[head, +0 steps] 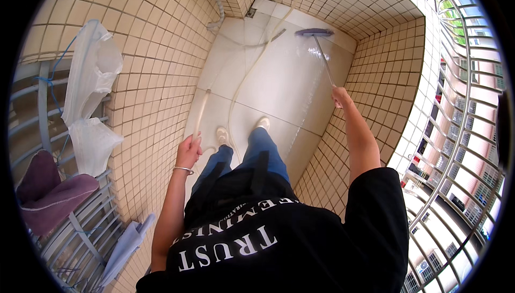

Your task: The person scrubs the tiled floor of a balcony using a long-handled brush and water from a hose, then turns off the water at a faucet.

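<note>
My left hand (pixel 189 151), with a bangle at the wrist, grips a pale flexible hose (pixel 200 112) near its end, which points at the floor by the left wall. On the right, my right hand (pixel 341 97) is closed around the metal handle of a long floor brush (pixel 316 32). Its wide grey-purple head rests on wet pale floor tiles (pixel 277 71) near the far right corner. Shiny water streaks run along the right side of the floor. A long stretch of pale hose (pixel 250 71) crosses the floor between the walls and passes near my feet.
Tiled walls (pixel 161 51) enclose the narrow floor. A corrugated grey pipe (pixel 217 3) comes down the left wall, and a drain (pixel 250 12) lies at the far corner. Metal bars (pixel 466 91) line the right side. Plastic bags (pixel 92 71) and purple cloth (pixel 60 200) hang at left.
</note>
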